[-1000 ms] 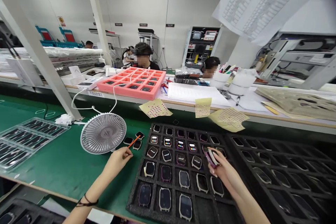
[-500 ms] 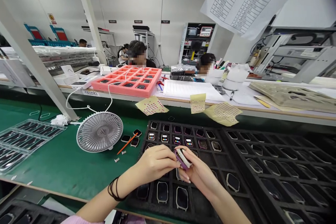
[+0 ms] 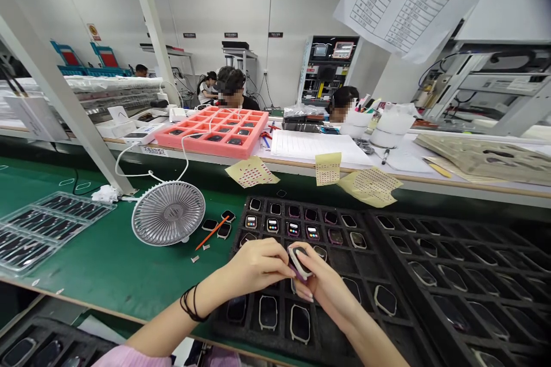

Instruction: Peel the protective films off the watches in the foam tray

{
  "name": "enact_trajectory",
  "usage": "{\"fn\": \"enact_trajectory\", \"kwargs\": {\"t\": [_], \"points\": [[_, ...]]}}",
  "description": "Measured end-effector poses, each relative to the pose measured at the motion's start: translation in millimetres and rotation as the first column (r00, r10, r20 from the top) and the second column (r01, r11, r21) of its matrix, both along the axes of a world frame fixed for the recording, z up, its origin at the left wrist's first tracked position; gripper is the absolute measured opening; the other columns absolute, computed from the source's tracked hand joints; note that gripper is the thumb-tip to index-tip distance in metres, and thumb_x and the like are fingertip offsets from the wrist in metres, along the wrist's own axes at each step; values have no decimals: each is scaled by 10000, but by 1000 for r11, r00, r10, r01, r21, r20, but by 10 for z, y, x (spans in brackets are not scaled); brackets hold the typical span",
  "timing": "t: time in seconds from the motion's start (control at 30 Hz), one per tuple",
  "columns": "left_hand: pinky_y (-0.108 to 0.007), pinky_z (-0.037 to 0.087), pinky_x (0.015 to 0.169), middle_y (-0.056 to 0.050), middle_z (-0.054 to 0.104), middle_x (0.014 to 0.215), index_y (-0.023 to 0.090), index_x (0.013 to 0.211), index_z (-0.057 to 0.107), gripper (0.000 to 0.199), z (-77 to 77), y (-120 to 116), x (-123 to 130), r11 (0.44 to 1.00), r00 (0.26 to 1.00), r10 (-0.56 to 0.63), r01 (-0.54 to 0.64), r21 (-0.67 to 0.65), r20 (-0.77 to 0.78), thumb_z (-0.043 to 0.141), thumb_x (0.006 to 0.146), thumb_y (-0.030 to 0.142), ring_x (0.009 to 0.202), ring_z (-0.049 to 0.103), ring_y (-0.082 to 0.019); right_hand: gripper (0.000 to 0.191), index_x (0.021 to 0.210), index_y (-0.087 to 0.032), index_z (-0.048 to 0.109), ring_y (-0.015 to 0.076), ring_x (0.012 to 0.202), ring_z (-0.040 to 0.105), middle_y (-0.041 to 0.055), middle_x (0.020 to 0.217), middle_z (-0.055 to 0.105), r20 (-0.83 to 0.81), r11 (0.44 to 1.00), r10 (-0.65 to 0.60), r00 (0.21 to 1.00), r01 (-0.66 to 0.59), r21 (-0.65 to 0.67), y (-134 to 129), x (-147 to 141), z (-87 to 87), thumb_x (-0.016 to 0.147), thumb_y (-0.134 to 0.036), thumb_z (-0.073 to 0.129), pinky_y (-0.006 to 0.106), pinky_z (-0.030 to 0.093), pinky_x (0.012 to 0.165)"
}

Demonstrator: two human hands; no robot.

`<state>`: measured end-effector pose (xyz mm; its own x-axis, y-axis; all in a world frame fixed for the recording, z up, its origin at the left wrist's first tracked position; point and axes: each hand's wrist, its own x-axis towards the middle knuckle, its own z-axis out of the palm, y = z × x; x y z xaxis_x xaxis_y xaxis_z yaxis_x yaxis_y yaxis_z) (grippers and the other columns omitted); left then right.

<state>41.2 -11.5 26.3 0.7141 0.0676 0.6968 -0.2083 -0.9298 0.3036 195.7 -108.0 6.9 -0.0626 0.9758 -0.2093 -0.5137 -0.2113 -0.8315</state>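
Spreading widest below us, the black foam tray (image 3: 365,264) bears watches (image 3: 267,313) in rows, with the fan (image 3: 169,213) left of it. Our hands meet over the tray: the left hand (image 3: 262,264) comes in back upward, its fingertips pinched together on the near-left edge of the held watch (image 3: 300,262); the right hand (image 3: 322,278) clamps that watch, thumb laid across its face, fingers curled beneath. Its long axis slants from far left to near right above the tray, the dark face turned up toward us more squarely than half a second ago. The orange stick (image 3: 212,234), in our left hand a second ago, lies left of the tray, beside pale scraps (image 3: 195,259).
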Motion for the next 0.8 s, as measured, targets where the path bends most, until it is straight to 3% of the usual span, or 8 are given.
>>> {"fn": "enact_trajectory", "kwargs": {"t": [0.1, 0.27, 0.37, 0.5, 0.63, 0.7, 0.73, 0.8], "points": [[-229, 472, 644, -55, 658, 764, 151, 844, 708, 145, -27, -17, -13, 999, 1000, -16, 16, -30, -17, 595, 883, 232, 688, 595, -128, 392, 982, -241, 510, 41, 375, 336, -77, 573, 497, -11, 1000, 18, 1000, -19, -22, -10, -15, -29, 751, -512, 673, 198, 202, 397], [-218, 496, 718, -77, 617, 899, 142, 893, 671, 194, -99, -19, -90, 949, 991, -75, 37, -314, -109, 638, 843, 326, 809, 608, -136, 386, 1010, -240, 517, 47, 425, 356, -71, 613, 506, 90, 1000, 8, 996, -6, -30, -88, -83, -18, 780, -521, 646, 211, 240, 444], [-226, 490, 708, -75, 597, 897, 137, 869, 610, 265, -183, -14, -147, 948, 990, -45, 1, -320, -131, 667, 805, 388, 818, 585, -144, 417, 1016, -245, 527, 51, 451, 373, -55, 678, 543, 174, 999, 10, 985, -3, -43, -125, -143, -44, 757, -543, 661, 216, 252, 467], [-228, 473, 684, -58, 575, 873, 152, 806, 568, 316, -301, -5, -227, 945, 977, -27, -43, -323, -210, 634, 805, 460, 799, 560, -141, 447, 1016, -248, 519, 39, 417, 331, -78, 619, 493, 200, 998, 47, 979, -35, -61, -121, -270, -221, 746, -580, 649, 205, 210, 447], [-211, 462, 589, -39, 575, 893, 158, 859, 567, 482, -409, 134, -405, 880, 945, 10, -163, -446, -326, 790, 609, 503, 713, 550, -131, 487, 1029, -244, 504, 37, 371, 312, -99, 544, 444, 151, 986, 151, 977, -138, -95, -77, -457, -419, 737, -612, 633, 187, 182, 404], [-206, 473, 597, -30, 601, 908, 166, 917, 586, 451, -457, 284, -575, 845, 874, 80, -315, -433, -479, 777, 651, 475, 706, 580, -128, 486, 1029, -244, 504, 39, 362, 315, -100, 542, 443, 142, 987, 153, 978, -143, -80, -40, -509, -441, 737, -611, 632, 183, 185, 388], [-208, 478, 626, -19, 616, 880, 173, 914, 596, 348, -483, 369, -677, 821, 803, 189, -445, -358, -565, 720, 738, 446, 717, 598, -131, 483, 1030, -243, 506, 38, 364, 316, -97, 554, 449, 141, 991, 130, 981, -122, -63, -18, -510, -429, 738, -605, 636, 181, 191, 386], [-236, 479, 728, -20, 625, 890, 188, 912, 607, 186, -549, 523, -888, 670, 528, 531, -741, -52, -663, 562, 885, 366, 788, 617, -148, 477, 1034, -242, 512, 36, 375, 319, -92, 571, 457, 138, 997, 66, 988, -62, -36, 27, -465, -377, 740, -593, 644, 182, 210, 392]]}}
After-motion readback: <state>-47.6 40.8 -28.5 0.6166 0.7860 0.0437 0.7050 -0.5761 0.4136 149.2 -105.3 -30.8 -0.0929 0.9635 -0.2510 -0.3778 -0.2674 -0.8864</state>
